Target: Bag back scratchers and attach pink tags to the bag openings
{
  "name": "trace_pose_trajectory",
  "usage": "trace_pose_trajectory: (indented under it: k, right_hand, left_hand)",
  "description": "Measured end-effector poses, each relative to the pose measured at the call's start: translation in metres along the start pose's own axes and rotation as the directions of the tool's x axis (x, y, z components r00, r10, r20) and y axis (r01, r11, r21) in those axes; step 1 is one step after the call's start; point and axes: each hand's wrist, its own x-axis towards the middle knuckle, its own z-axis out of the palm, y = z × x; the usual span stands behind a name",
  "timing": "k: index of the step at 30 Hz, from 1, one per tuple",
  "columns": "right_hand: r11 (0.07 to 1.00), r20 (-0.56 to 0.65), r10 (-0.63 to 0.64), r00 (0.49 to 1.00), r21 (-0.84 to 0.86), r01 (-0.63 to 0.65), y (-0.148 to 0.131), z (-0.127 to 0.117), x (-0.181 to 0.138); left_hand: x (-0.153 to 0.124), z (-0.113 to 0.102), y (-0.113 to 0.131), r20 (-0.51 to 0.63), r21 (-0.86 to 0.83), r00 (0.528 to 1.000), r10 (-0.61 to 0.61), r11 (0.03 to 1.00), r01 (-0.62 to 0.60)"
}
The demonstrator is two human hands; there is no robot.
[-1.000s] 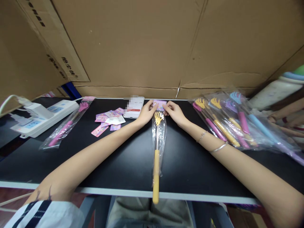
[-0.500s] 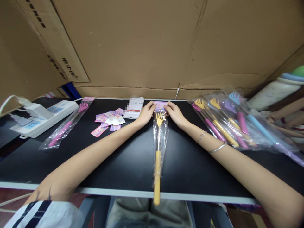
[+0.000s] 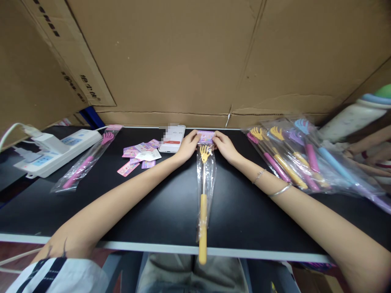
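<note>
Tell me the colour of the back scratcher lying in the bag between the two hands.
Yellow: the back scratcher shows best in the head view.

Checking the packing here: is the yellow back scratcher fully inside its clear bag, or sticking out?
Sticking out. The yellow back scratcher has its claw end inside the clear bag, but the handle's end pokes past the bag's lower edge, over the table edge.

My phone [image 3: 172,138] shows numbers like 45:40; the black print on the cardboard [image 3: 89,87] is too small to read

I see a yellow back scratcher [image 3: 203,203] in a clear bag, lying lengthwise on the black table. Its handle overhangs the near edge. A pink header card [image 3: 205,136] caps the far end.
</note>
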Motion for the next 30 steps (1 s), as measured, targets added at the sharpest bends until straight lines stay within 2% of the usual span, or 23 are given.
trace_pose_trajectory:
  k: [13,30]
  right_hand:
    - [1.000,0.031,-0.019,0.999,0.015,0.018,-0.0004,0.0012,-0.0002]
    - [0.990,0.006,0.073,0.997,0.122,-0.073,-0.0038,-0.0005,0.0012]
  left_hand:
    - [-0.0004,0.0006,0.0007,0.000,-0.007,1.000,-0.014,1.000,0.014]
    - [0.0007,0.0002,-0.0016,0.015,-0.007,1.000,-0.009,1.000,0.009]
